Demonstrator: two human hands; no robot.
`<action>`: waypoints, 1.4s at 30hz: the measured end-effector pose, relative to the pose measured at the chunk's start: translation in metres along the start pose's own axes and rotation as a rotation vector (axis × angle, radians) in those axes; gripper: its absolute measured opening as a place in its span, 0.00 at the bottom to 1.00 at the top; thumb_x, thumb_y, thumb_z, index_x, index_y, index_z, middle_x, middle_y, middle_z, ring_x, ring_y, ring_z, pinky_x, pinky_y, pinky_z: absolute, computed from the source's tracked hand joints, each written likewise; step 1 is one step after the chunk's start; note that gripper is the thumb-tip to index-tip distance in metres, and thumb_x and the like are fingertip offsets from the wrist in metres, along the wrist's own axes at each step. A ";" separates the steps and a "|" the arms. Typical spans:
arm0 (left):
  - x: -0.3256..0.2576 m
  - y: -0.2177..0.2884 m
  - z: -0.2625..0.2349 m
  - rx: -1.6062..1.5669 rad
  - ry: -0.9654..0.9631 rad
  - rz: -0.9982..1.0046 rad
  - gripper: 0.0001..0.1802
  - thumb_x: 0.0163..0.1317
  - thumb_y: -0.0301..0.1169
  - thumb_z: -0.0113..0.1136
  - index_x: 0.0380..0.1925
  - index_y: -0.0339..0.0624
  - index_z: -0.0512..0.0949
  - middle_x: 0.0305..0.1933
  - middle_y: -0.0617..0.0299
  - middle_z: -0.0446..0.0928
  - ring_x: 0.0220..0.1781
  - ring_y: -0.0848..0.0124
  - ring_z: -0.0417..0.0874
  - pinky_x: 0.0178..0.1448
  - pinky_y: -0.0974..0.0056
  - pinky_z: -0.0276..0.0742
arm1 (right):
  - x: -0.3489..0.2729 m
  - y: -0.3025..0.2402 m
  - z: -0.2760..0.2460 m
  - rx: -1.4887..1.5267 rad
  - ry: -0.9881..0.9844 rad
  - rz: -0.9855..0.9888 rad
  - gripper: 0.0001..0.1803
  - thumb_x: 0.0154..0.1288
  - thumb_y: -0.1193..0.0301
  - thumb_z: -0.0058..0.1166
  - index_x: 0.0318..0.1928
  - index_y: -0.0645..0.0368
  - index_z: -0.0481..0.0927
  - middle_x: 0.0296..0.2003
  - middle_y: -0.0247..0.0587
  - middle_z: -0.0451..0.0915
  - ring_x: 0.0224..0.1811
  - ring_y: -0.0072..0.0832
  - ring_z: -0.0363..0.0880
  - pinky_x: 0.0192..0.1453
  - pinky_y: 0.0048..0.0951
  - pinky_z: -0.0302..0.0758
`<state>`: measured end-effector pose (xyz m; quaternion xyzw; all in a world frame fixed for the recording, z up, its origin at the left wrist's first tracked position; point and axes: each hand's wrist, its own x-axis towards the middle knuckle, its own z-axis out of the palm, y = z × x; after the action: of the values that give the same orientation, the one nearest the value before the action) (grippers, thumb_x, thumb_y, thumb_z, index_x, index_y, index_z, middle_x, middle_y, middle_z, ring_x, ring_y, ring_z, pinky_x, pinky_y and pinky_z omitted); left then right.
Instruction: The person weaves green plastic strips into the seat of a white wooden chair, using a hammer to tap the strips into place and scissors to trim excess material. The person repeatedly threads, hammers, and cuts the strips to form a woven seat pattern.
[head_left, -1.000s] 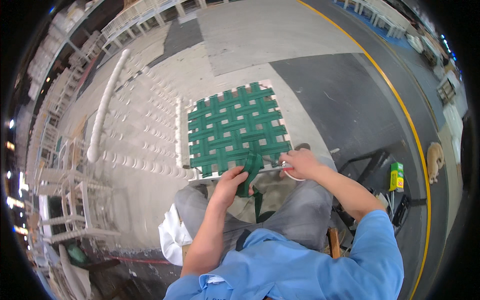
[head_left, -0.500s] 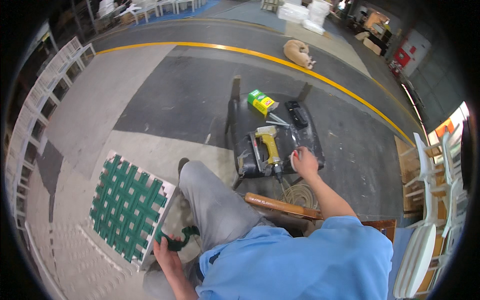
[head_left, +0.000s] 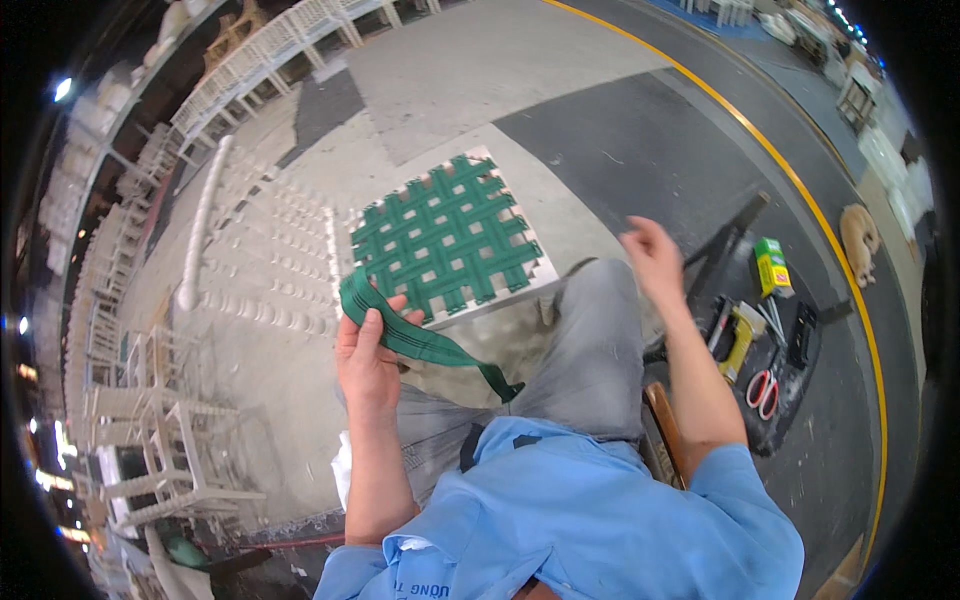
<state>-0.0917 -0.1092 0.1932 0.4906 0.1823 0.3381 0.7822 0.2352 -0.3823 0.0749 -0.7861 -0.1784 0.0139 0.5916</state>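
— What did the left hand (head_left: 368, 362) have?

— It was closed around a green webbing strap (head_left: 415, 340), thumb lying across the top. The strap looped over the fingers and trailed down to the right, its far end lying against the grey trouser leg (head_left: 590, 345).

— And the right hand (head_left: 652, 258)?

— Raised above the right knee, fingers loosely spread, grasping nothing. It was a little blurred.

— Where was the woven piece?

— The white seat frame (head_left: 452, 238), laced with a lattice of the same green webbing, lay on the concrete floor just ahead of the knees, close beyond the left hand. The strap's looped end sat just beside its near-left corner.

— Anything else around?

— To the person's right, a dark tray (head_left: 800, 385) on the floor held a yellow power tool (head_left: 738, 338), red-handled scissors (head_left: 763, 388) and a green-and-yellow box (head_left: 769, 266). White turned chair parts (head_left: 260, 240) lay on the left, and a tan dog (head_left: 860, 236) lay beyond the yellow floor line (head_left: 800, 190).
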 end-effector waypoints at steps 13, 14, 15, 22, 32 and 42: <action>-0.095 0.024 -0.041 0.025 0.265 0.042 0.20 0.80 0.35 0.48 0.65 0.37 0.70 0.55 0.45 0.82 0.54 0.48 0.87 0.61 0.45 0.82 | 0.027 0.053 0.198 -0.375 -0.420 0.441 0.40 0.72 0.43 0.49 0.67 0.68 0.71 0.62 0.63 0.78 0.67 0.53 0.76 0.70 0.46 0.70; -0.094 0.024 -0.042 0.022 0.269 0.037 0.20 0.80 0.35 0.47 0.65 0.37 0.70 0.55 0.45 0.82 0.55 0.48 0.86 0.61 0.46 0.82 | 0.028 0.053 0.199 -0.398 -0.443 0.492 0.41 0.72 0.43 0.50 0.66 0.70 0.72 0.61 0.63 0.78 0.67 0.52 0.76 0.69 0.45 0.71; -0.092 0.023 -0.041 0.016 0.273 0.037 0.20 0.80 0.35 0.47 0.65 0.37 0.70 0.56 0.45 0.82 0.55 0.48 0.86 0.61 0.46 0.82 | 0.028 0.054 0.200 -0.384 -0.489 0.460 0.42 0.71 0.41 0.50 0.67 0.68 0.72 0.62 0.63 0.78 0.67 0.52 0.75 0.70 0.45 0.70; -0.067 0.019 -0.026 -0.054 0.210 -0.034 0.17 0.79 0.34 0.50 0.60 0.35 0.74 0.57 0.51 0.83 0.55 0.60 0.86 0.59 0.55 0.84 | -0.005 0.031 0.187 -0.446 -0.822 0.379 0.42 0.68 0.39 0.52 0.70 0.59 0.71 0.65 0.60 0.76 0.69 0.53 0.73 0.72 0.45 0.69; -0.030 0.035 -0.009 -0.239 0.147 -0.002 0.18 0.76 0.31 0.57 0.60 0.34 0.75 0.55 0.54 0.83 0.55 0.66 0.86 0.60 0.60 0.84 | -0.097 -0.156 0.205 0.542 -1.710 0.133 0.18 0.60 0.80 0.63 0.52 0.65 0.80 0.41 0.41 0.85 0.45 0.32 0.84 0.52 0.33 0.80; -0.045 0.064 -0.075 -0.263 0.512 0.103 0.19 0.77 0.43 0.56 0.54 0.37 0.78 0.45 0.53 0.85 0.45 0.67 0.88 0.53 0.62 0.85 | -0.111 -0.113 0.195 -0.083 -1.713 0.318 0.16 0.69 0.66 0.64 0.47 0.67 0.84 0.29 0.37 0.85 0.26 0.26 0.80 0.29 0.31 0.75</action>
<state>-0.1919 -0.0738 0.2143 0.2924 0.3032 0.5106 0.7495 0.0556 -0.2081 0.1014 -0.5417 -0.4504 0.6763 0.2155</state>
